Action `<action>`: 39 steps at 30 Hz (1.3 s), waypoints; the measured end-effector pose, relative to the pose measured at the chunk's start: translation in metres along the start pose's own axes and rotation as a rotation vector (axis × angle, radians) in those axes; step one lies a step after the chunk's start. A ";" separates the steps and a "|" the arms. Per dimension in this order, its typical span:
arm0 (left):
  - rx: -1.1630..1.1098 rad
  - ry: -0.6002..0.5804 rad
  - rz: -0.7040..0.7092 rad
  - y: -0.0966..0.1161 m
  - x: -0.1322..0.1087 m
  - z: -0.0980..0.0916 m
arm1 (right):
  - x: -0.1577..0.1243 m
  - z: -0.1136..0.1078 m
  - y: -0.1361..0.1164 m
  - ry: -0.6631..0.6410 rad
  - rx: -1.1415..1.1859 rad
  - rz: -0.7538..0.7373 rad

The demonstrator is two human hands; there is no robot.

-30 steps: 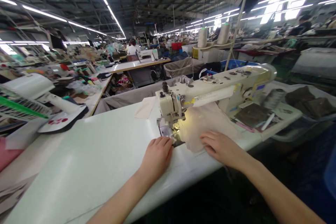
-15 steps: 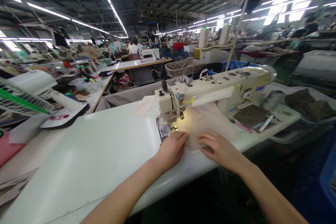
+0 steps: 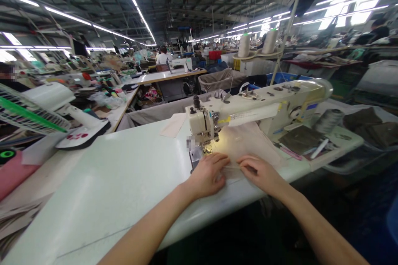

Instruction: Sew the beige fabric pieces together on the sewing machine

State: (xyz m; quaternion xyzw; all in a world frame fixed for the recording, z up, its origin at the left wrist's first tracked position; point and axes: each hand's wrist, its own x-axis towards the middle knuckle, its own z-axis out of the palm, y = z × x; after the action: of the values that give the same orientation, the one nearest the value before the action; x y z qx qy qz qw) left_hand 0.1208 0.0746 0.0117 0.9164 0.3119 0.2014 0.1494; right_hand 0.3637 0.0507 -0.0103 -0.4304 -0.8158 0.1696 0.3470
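A pale beige fabric piece (image 3: 248, 140) lies on the sewing machine table (image 3: 124, 178), partly under the machine's arm. The sewing machine (image 3: 202, 122) has its needle area lit by a small yellow lamp. Just in front of the needle, my left hand (image 3: 209, 175) rests on the fabric's near left part, fingers stretched out and thumb apart. To its right, my right hand (image 3: 258, 173) has its thumb and fingertips closed on the near edge of the cloth. The fingertips' exact grip is partly hidden.
A small pale fabric scrap (image 3: 174, 125) lies left of the machine head. Right of the machine are a dark cloth piece (image 3: 301, 138), a pink tool (image 3: 290, 153) and a thread cone (image 3: 328, 121). A white fan (image 3: 51, 95) stands on the left table. Bins stand behind.
My left hand has shifted slightly right, its fingers spreading flatter over the fabric and its thumb coming into view. My right hand has closed its fingertips on the cloth edge. The view has turned slightly left.
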 end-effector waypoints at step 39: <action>-0.113 0.249 -0.832 -0.009 -0.150 -0.056 | 0.025 0.083 -0.074 0.147 0.337 0.459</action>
State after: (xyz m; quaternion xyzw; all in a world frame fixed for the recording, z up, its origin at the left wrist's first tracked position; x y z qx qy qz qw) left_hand -0.0178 -0.0049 0.0158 0.6719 0.6586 0.2496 0.2290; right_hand 0.2516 0.0306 -0.0161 -0.5511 -0.6302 0.3452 0.4243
